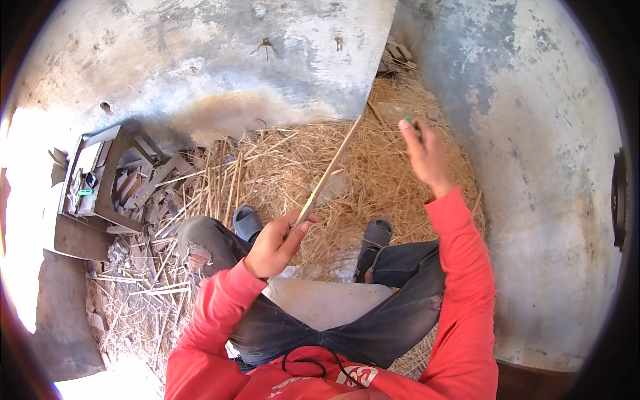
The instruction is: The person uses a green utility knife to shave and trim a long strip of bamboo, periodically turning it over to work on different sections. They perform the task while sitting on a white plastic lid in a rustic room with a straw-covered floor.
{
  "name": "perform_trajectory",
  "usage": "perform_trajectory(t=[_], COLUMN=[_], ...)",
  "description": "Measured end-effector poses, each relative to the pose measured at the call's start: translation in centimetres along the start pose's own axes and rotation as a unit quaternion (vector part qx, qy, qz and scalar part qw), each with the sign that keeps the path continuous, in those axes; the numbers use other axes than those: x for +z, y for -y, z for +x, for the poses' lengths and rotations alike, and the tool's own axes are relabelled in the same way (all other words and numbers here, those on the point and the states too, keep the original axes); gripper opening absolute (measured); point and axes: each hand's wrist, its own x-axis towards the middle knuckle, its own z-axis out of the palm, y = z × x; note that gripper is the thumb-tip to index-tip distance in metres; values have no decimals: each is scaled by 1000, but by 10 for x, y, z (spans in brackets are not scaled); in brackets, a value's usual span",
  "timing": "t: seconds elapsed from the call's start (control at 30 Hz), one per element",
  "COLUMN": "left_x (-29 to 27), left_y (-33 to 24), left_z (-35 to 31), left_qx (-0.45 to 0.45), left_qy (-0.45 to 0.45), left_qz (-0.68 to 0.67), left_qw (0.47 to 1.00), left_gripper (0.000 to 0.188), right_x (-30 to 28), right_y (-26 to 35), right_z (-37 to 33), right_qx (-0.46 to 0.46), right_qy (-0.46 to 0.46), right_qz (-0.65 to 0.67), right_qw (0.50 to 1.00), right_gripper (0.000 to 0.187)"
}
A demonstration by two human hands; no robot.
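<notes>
My left hand (275, 245) is closed round the lower end of a thin, pale wooden stick (331, 167). The stick slants up and to the right over the shavings, its far tip near the corner of the wall. Up to the right, apart from the stick, my right hand (429, 160) is raised with its fingers curled. A small green thing (407, 118) shows at those fingertips; most of it is hidden and its kind cannot be made out.
Wood shavings (400, 167) cover the floor ahead of my sandalled feet. On the left stands a worn wooden box-like stand (100, 180) with small items on top, including a green one (85, 193). Scrap wood and sticks (220, 173) lie beside it. Plastered walls (533, 187) rise ahead and at right.
</notes>
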Motion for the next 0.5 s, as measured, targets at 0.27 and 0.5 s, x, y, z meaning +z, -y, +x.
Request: perform_trajectory(t=[0.27, 0.5], left_x=[12, 13], left_y=[22, 30], left_z=[4, 3], left_qx=[21, 24], left_qy=[-4, -19], left_qz=[-39, -1], left_qw=[999, 1000], left_gripper=[32, 31], right_x=[23, 34], right_y=[38, 47], right_z=[-20, -28], right_qx=[-107, -104], right_qy=[37, 15], right_qz=[58, -51], right_qw=[992, 993], right_gripper=[45, 47])
